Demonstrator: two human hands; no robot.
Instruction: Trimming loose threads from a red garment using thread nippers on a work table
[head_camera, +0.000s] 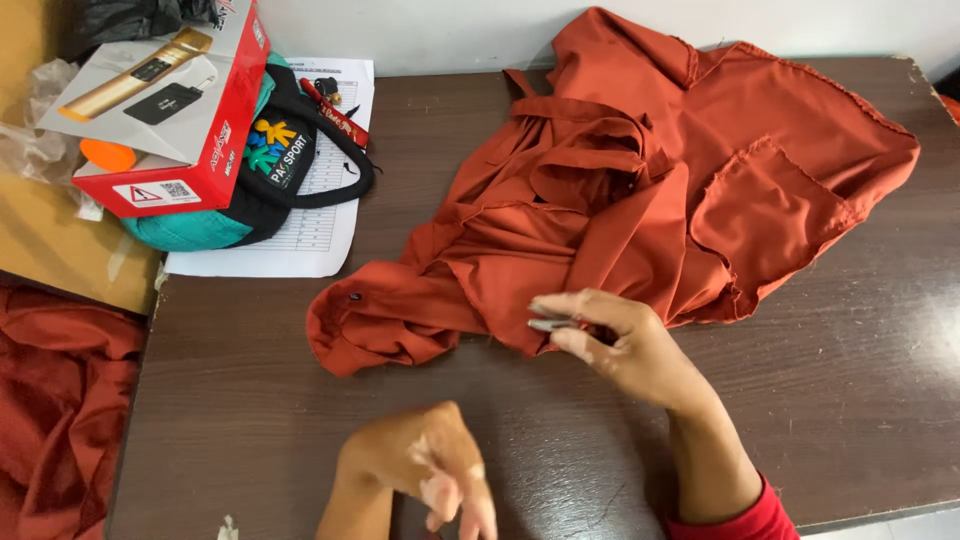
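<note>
Crumpled rust-orange garment (640, 190) on my dark wood-grain surface (250, 400).
My right hand (620, 345) is pinching small metal snips (552, 324), blades partly hidden; left hand (425, 470) is hanging loosely curled, empty.

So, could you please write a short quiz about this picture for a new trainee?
1. True or false: the right hand holds a small metal tool at the edge of the orange garment.
2. What lies under the dark bag? A) a sheet of paper B) a plate C) a towel
3. Which hand touches no cloth?

Key:
1. True.
2. A; the sheet of paper is on the brown table.
3. The left hand.
</note>
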